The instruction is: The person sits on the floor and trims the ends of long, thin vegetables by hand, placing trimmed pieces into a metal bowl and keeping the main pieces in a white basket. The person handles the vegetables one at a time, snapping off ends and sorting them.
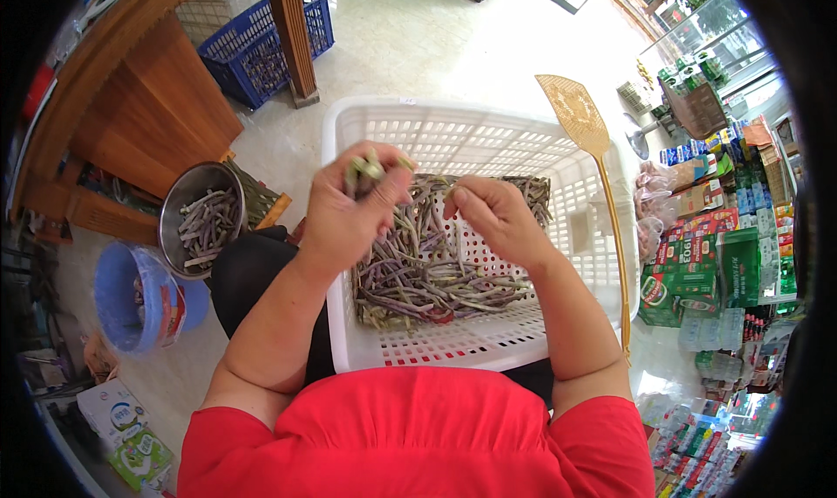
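My left hand [356,200] is closed around several short pieces of bean pod, their pale green ends showing between thumb and fingers. To its right, my right hand [490,214] is curled above the basket, thumb against the forefinger; whether a small piece is pinched there cannot be told. Below both hands, long purple-green bean pods [418,282] lie in a large white plastic basket [575,236] with slotted walls. A steel bowl [241,204] at the left holds broken bean pieces [208,227].
A yellow plastic fly swatter [614,210] rests along the basket's right rim. At the left stand a blue bucket [114,302], a wooden post [292,34] and a blue crate [229,60]. Drink cartons [680,295] and packaged goods are stacked at the right.
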### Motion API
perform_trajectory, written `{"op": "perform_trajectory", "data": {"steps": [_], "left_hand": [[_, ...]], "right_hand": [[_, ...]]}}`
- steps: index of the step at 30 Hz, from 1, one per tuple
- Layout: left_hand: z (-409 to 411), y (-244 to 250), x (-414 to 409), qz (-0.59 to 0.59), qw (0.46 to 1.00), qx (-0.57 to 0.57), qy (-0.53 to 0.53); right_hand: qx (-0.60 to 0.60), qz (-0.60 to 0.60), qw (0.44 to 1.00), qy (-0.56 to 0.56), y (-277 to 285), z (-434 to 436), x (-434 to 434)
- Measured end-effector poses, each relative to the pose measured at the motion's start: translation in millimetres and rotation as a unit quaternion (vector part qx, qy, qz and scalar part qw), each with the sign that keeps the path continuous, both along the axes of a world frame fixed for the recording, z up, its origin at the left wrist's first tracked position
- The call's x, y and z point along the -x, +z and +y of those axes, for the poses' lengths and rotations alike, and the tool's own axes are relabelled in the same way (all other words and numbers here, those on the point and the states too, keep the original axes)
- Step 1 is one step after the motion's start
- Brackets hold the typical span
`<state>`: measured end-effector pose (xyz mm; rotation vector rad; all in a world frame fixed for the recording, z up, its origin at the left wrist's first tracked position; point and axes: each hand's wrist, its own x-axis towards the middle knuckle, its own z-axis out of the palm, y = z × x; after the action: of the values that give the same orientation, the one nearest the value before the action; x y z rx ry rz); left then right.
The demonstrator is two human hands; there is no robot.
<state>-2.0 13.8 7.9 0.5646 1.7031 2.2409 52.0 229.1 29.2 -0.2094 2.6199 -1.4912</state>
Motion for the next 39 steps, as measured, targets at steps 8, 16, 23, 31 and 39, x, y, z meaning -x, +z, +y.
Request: {"op": "perform_trajectory", "data": {"steps": [8,16,23,31,39], "left_hand": [[-5.9,-10.9,18.3,-0.194,0.96,-0.195,-0.059],[-5.3,-11.6,22.5,-0.239,0.938,-0.24,-0.078],[-4.6,-1.2,14.6,-0.18,0.981,-0.057,-0.039],[4.8,6.7,8.3,-0.143,0.989,0.012,-0.039],[8.3,-2.5,3.5,0.014,0.996,0.075,-0.036]], "right_hand": [[-0.628,0.083,0.744,-0.212,-124.9,94.7,8.1],[-0.403,-0.314,0.859,0.026,-229.6,56.6,-27.1],[-0.023,-0.265,0.963,-0.036,-83.3,49.8,13.5],[-0.019,-0.009,1.0,0.014,4.0,-10.0,-8.8],[-0.099,0.128,0.986,0.037,11.4,-13.2,-12.0]]}}
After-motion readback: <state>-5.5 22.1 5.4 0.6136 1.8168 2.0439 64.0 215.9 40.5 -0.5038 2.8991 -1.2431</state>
